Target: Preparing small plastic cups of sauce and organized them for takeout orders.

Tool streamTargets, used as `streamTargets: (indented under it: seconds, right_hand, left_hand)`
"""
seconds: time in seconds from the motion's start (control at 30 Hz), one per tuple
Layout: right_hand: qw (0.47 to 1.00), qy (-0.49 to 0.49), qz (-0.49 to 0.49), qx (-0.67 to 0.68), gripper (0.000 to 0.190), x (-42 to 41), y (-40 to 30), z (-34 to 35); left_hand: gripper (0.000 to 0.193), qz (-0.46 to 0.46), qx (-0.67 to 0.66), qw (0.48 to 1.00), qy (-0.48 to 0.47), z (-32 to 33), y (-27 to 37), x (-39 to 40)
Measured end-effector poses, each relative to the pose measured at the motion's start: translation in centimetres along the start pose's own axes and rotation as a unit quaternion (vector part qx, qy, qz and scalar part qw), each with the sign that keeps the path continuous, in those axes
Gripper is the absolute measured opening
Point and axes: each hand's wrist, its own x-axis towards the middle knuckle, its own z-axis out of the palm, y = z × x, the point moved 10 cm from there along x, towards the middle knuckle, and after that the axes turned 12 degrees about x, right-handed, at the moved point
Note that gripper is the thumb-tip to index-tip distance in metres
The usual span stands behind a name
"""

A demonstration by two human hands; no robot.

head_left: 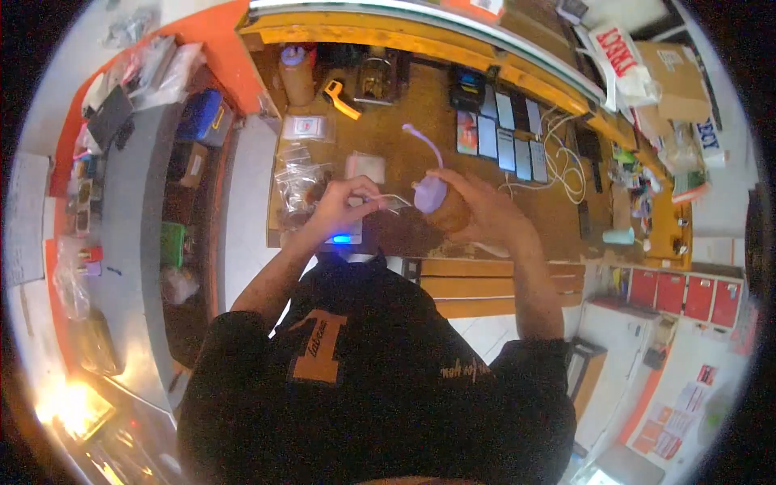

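My right hand [488, 209] is wrapped around a jar of brownish contents with a lilac lid [429, 194], tilted towards my left hand; a lilac strap rises from it. My left hand [348, 203] pinches a small clear plastic bag [395, 204] close to the lid. What the bag holds is too blurred to tell. Below the left hand sits a small digital scale with a lit blue display [342, 239], partly hidden by the hand. A pale square packet [365, 168] lies just beyond the left hand. Clear zip bags [298, 182] are heaped to its left.
On the wooden workbench [406, 109] are a yellow infrared thermometer [341, 100], a tall jar with a lilac lid [297, 76], a glass container [374, 82] and several smartphones [506, 148]. White cables [567, 167] lie right of the phones. A wooden ledge [424, 45] bounds the far side.
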Motion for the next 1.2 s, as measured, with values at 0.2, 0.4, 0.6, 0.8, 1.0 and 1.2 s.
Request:
streamTargets:
  seconds: [0.2,0.4,0.6,0.8,1.0,1.2]
  right_hand:
    - [0.982,-0.067,-0.034,-0.174,0.092,1.5,-4.3,0.6]
    - [0.931,-0.078,-0.04,-0.355,0.086,1.7,-10.1,1.2]
    - [0.872,-0.089,-0.063,-0.477,0.085,3.2,-12.2,2.6]
    - [0.818,-0.078,-0.114,-0.558,0.067,4.4,-15.0,3.5]
    - [0.793,-0.164,-0.074,-0.582,0.077,4.9,-16.8,3.6]
    - [0.784,-0.228,-0.094,-0.57,0.062,4.9,-17.8,4.0]
  left_hand:
    - [0.013,0.013,0.026,0.999,0.032,-3.1,2.3,-0.5]
    - [0.016,0.014,0.051,0.997,0.053,-5.2,2.9,-1.6]
    - [0.017,0.088,0.055,0.991,0.081,-6.8,5.6,-1.9]
    - [0.017,0.072,-0.039,0.996,0.047,-6.1,4.1,-0.8]
    - [0.023,-0.016,-0.168,0.981,-0.098,-4.2,1.4,1.0]
    - [0.028,-0.002,-0.176,0.964,-0.198,-3.2,3.1,1.3]
